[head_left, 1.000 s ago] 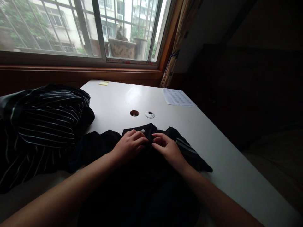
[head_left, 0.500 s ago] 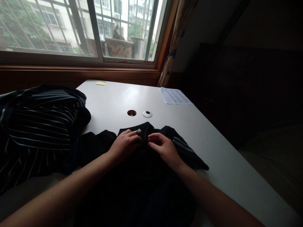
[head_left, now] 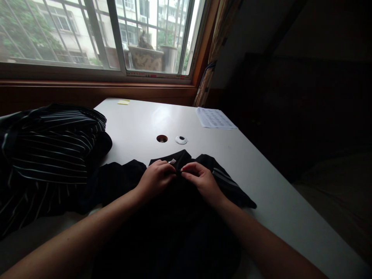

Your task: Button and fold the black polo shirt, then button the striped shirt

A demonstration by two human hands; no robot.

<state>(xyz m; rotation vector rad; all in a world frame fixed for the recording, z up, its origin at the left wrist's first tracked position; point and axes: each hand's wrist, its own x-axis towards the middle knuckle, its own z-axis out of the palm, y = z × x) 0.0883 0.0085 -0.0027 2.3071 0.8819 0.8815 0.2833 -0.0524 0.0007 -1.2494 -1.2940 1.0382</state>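
Observation:
A black garment lies spread on the white table in front of me, with a small white tag at its far edge. My left hand and my right hand sit side by side on the cloth near that edge. Both have their fingers curled and pinched on the fabric, fingertips almost touching each other just below the tag. A grey stripe shows on the garment to the right of my right hand.
A heap of black cloth with white stripes fills the table's left side. Beyond my hands are a round cable hole, its white cap, a yellow sticky note and a printed sheet. A window runs behind.
My two hands have drawn closer together on the garment's far edge, the fingertips now nearly meeting. The view shifted slightly right between the first frame and the later ones.

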